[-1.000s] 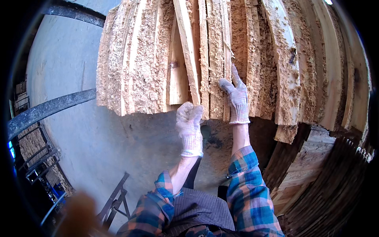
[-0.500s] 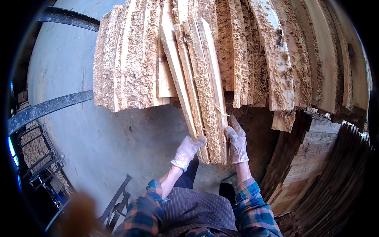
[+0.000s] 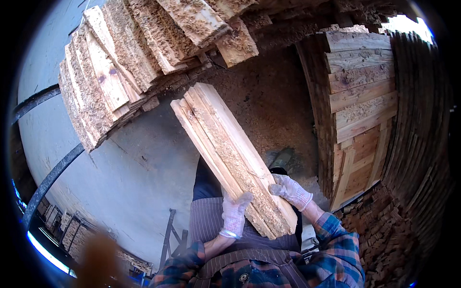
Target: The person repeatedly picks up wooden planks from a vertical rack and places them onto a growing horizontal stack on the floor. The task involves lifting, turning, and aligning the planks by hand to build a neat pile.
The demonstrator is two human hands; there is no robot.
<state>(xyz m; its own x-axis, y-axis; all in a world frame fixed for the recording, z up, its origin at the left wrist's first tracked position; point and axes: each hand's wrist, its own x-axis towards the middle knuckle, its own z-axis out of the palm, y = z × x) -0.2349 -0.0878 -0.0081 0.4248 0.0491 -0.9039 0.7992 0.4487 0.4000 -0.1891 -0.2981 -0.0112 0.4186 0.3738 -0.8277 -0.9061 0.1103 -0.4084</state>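
Note:
Several rough wooden boards (image 3: 235,158), coated in sawdust, lie together as one bundle in front of my body, tilted with the far end to the left. My left hand (image 3: 235,212), in a whitish knit glove, grips the near left side of the bundle with its thumb on top. On the right edge, my gloved right hand (image 3: 291,190) clasps the boards, thumb over the upper face. Fingers beneath the boards are hidden. The far end hangs free, apart from a large pile of sawdust-covered boards (image 3: 139,43) at the upper left.
At the right stands a tall stack of boards (image 3: 362,86) with its flat face showing. Below it lies a heap of small wood pieces (image 3: 384,235). Curved dark metal bars (image 3: 53,175) run along the left. A dark metal stand (image 3: 170,235) is by my left arm.
The bundle has come away from the pile and nearer my body, its far end swung left. My view has turned right, showing more of the standing stack. Both hands keep their hold.

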